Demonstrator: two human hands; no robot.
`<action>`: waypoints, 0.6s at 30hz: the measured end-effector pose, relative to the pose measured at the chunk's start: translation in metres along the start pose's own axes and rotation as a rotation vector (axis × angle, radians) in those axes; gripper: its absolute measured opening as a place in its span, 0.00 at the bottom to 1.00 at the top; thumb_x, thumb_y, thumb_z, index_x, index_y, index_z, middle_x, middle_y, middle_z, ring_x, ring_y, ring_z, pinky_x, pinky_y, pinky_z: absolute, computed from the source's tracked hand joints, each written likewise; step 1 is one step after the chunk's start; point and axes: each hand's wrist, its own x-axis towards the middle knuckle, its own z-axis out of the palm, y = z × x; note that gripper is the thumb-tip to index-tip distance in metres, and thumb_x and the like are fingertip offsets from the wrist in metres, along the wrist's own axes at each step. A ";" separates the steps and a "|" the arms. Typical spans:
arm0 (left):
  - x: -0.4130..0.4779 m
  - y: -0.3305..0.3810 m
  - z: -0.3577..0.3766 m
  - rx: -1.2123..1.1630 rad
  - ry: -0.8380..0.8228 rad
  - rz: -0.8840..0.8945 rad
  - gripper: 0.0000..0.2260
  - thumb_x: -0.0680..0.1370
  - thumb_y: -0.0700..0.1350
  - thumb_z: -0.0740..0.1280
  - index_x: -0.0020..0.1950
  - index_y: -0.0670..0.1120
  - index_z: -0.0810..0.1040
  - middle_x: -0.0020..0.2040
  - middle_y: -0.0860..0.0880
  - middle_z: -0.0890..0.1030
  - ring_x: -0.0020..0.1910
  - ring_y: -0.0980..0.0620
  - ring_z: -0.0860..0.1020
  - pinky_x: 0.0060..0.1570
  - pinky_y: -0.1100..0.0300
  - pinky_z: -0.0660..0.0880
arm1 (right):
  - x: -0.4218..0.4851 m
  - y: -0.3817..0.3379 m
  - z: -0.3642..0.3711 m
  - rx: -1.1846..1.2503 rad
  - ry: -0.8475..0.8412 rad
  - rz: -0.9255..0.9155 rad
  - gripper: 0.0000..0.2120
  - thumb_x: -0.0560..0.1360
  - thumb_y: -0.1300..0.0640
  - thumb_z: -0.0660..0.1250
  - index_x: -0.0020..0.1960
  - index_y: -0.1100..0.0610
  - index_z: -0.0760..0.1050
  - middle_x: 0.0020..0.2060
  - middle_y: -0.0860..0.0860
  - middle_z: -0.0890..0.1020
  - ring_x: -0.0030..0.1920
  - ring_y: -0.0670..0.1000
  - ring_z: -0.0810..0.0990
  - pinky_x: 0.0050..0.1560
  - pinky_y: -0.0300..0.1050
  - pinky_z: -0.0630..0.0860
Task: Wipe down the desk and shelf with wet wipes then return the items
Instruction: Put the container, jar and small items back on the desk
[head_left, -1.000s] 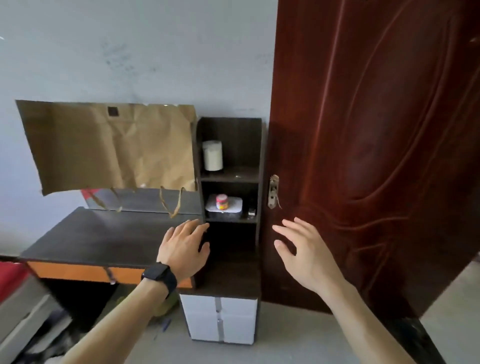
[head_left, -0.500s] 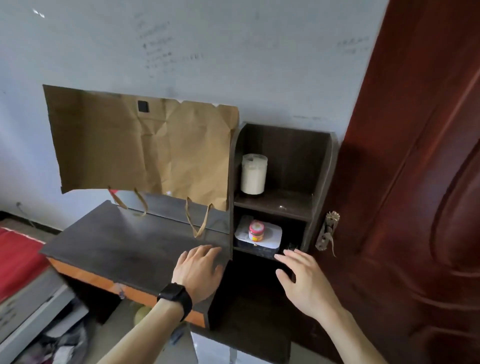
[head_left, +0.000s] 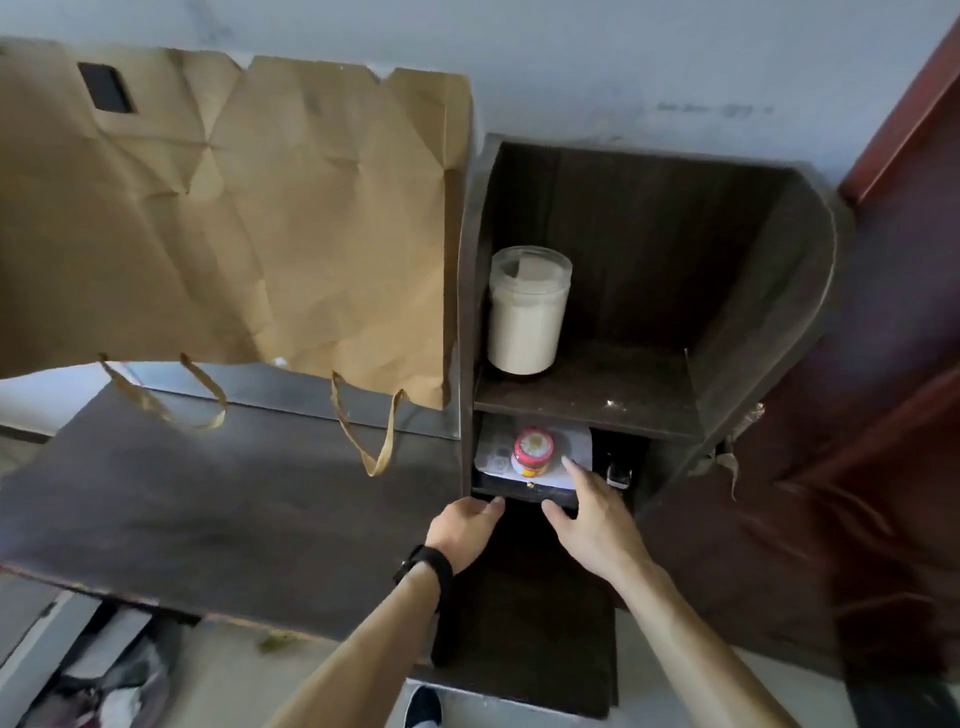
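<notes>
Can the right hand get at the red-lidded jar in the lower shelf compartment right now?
Probably yes. The right hand is at the compartment's open front, its fingers just right of the red-lidded jar, which stands on a white pack. Nothing lies between them, though the shelf board above limits headroom.

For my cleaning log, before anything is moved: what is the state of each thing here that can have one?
Tall jar, upright, lid on, upper shelf.
Small red-lidded jar, upright, closed, on the white pack.
White pack, flat, lower shelf.
Paper bag, flattened, handles hanging down.
Left hand, open, at the lower shelf's edge.
Right hand, open, reaching to the white pack.
</notes>
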 end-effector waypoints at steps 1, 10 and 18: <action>0.012 0.008 0.000 -0.150 -0.037 -0.070 0.27 0.73 0.69 0.62 0.60 0.49 0.78 0.57 0.48 0.82 0.54 0.48 0.79 0.54 0.54 0.75 | 0.011 -0.003 0.005 0.041 0.016 0.044 0.35 0.77 0.47 0.68 0.79 0.53 0.58 0.75 0.51 0.67 0.74 0.52 0.65 0.72 0.43 0.62; 0.071 0.028 0.008 -0.573 -0.099 -0.326 0.18 0.79 0.60 0.63 0.49 0.46 0.81 0.49 0.51 0.85 0.47 0.50 0.82 0.52 0.52 0.72 | 0.064 -0.009 0.035 0.215 0.122 0.212 0.37 0.67 0.36 0.74 0.70 0.51 0.71 0.65 0.49 0.77 0.66 0.49 0.75 0.65 0.38 0.68; 0.056 -0.014 0.000 -0.300 -0.148 0.009 0.15 0.80 0.60 0.62 0.53 0.49 0.78 0.45 0.53 0.86 0.40 0.54 0.83 0.43 0.59 0.75 | 0.037 -0.004 0.043 0.533 0.253 0.331 0.27 0.66 0.41 0.78 0.60 0.48 0.75 0.54 0.43 0.82 0.53 0.38 0.80 0.51 0.32 0.75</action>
